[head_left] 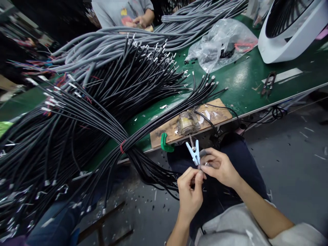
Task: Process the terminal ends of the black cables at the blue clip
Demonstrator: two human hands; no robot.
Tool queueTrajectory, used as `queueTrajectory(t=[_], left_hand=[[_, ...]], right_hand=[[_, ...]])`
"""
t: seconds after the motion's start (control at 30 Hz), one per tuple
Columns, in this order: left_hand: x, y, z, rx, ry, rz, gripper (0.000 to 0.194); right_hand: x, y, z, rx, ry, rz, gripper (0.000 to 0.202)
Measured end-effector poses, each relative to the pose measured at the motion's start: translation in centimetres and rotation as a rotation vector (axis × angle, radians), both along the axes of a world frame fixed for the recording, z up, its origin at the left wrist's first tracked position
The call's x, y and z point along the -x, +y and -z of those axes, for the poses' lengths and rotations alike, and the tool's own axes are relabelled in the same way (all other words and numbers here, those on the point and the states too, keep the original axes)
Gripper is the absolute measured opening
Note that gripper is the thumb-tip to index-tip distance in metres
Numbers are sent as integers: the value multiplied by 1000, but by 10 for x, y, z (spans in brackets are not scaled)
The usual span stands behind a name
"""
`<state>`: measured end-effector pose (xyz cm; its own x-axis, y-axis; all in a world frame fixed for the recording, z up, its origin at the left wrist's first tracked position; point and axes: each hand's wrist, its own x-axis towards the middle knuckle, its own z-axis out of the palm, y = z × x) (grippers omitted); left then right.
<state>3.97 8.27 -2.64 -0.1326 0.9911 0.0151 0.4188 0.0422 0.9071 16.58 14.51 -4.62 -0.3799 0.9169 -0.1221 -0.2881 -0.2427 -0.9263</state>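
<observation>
My left hand [190,191] is closed, its thumb and fingers pressed together on something too small to make out. Just right of it, my right hand [220,168] is also closed in a pinch, with a small shiny piece near its fingers. Both sets of fingertips meet below a light blue clothespin [194,153], which hangs from a metal rod at the wooden board's edge. A bundle of black cables [148,164], tied with a red band [122,146], runs behind my left hand.
The wooden board [217,112] carries a taped lump [188,122] and a green clamp [166,142]. Piled cables cover the green table's left side. Beyond are a plastic bag [215,44], snips [269,84], a white fan [294,48] and another person [110,13].
</observation>
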Motion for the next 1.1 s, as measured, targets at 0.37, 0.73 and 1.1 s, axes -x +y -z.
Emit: queueTrajectory(t=[0.37, 0.73, 1.1], left_hand=[[0, -2, -3, 23, 50, 76, 32], [-3, -7, 6, -14, -156, -176, 28], [7, -4, -3, -12, -171, -109, 33]], right_hand=[[-16, 17, -4, -45, -31, -61, 31], [12, -25, -1, -208, -193, 394, 17], [2, -13, -14, -517, -271, 101, 11]])
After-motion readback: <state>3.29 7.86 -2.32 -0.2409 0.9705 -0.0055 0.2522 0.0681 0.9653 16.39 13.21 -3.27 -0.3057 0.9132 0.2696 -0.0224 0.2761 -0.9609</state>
